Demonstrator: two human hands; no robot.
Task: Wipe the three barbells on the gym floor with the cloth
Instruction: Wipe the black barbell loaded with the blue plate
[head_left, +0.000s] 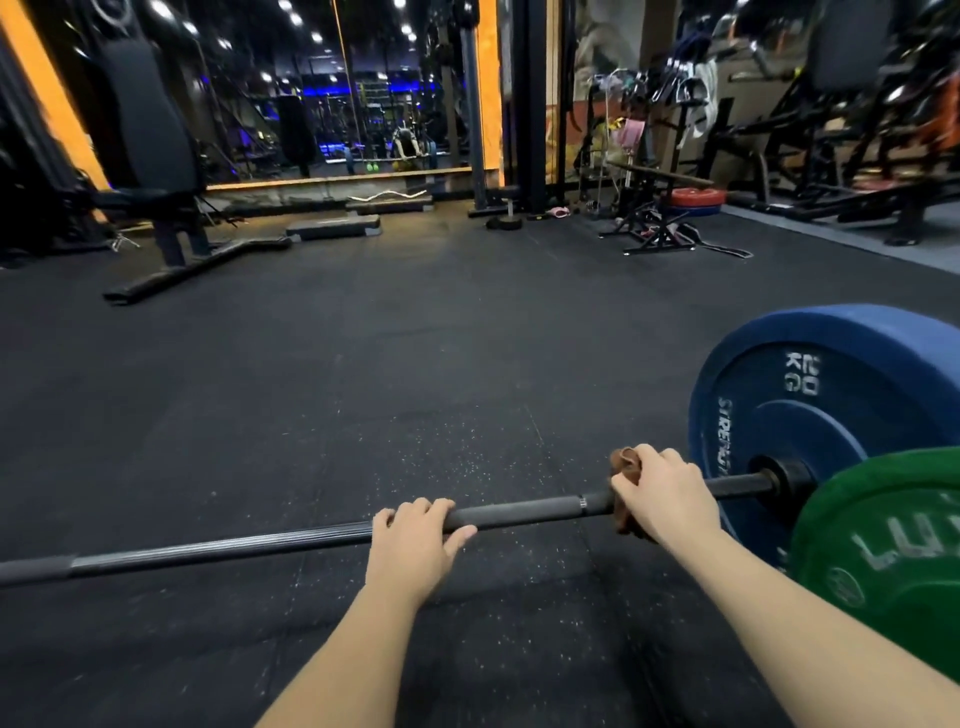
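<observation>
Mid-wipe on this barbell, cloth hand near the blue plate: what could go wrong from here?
1. The right hand, gripping the cloth round the bar, sits close to the blue plate; a stroke further that way could jam knuckles against it.
2. The cloth is bunched, a flap sticking up, so it may skip part of the bar.
3. Only the left hand steadies the bar; it might roll.

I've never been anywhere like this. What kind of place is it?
A gym, most likely. A barbell with a blue plate lies on the black floor, a green plate is beside it, and a padded bench stands at the left.
</observation>
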